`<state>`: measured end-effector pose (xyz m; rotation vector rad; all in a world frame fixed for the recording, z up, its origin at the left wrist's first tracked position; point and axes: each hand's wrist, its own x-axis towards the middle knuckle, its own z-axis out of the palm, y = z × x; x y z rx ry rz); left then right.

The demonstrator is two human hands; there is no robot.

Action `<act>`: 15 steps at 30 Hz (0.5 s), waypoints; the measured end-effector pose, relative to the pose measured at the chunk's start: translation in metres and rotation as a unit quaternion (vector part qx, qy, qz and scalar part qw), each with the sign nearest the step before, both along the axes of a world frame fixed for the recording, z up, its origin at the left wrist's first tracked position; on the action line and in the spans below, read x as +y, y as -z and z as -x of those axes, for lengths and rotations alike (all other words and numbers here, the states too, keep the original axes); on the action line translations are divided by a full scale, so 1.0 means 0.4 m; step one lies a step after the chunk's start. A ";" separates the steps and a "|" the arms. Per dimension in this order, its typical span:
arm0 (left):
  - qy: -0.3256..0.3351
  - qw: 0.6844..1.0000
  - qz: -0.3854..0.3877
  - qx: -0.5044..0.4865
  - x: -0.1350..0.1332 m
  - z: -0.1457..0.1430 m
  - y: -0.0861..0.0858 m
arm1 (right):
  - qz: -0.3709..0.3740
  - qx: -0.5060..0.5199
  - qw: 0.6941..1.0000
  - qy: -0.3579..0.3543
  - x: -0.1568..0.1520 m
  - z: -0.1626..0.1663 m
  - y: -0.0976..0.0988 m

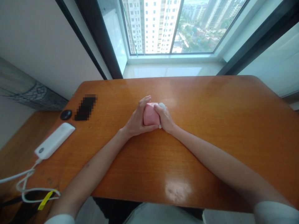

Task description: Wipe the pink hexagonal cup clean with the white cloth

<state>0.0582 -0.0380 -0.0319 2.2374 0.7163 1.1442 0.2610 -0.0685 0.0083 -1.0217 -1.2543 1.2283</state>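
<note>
A small pink boxy object (151,115) with rounded edges is held between my two hands over the middle of the table. My left hand (137,119) cups its left side, thumb along the near edge and fingers beyond it. From the right, my right hand (166,119) is closed, its thumb resting on the pink surface. A pale whitish rounded piece (162,106) shows past the right thumb, with a bit more below at the pink object's right side. Whether it is part of the pink object I cannot tell; my right fingers are mostly hidden.
On the wooden table (210,140), a white power strip (54,140) with a looped white cable (25,183) lies at the left. Beyond it are a round black object (66,114) and a pixelated dark item (85,108). A window (173,28) stands behind the far edge.
</note>
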 end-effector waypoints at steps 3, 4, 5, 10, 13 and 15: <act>0.003 0.995 -0.081 0.053 0.012 0.006 -0.004 | 0.004 0.006 1.000 0.007 0.013 -0.003 0.009; -0.004 0.994 -0.087 0.067 0.014 0.008 -0.008 | 0.004 0.002 1.000 0.007 0.016 -0.004 0.015; -0.012 0.993 -0.088 0.075 0.014 0.008 -0.012 | 0.003 -0.004 1.000 0.011 0.018 -0.005 0.020; -0.033 0.999 -0.026 0.030 -0.001 0.003 -0.022 | 0.004 -0.015 1.000 0.012 0.009 -0.005 0.035; -0.016 0.996 0.092 0.004 -0.007 0.001 -0.013 | 0.005 -0.031 0.999 -0.007 -0.002 -0.001 0.019; -0.006 0.993 0.117 -0.013 -0.005 0.000 -0.004 | 0.006 -0.031 0.999 -0.010 -0.006 0.001 0.005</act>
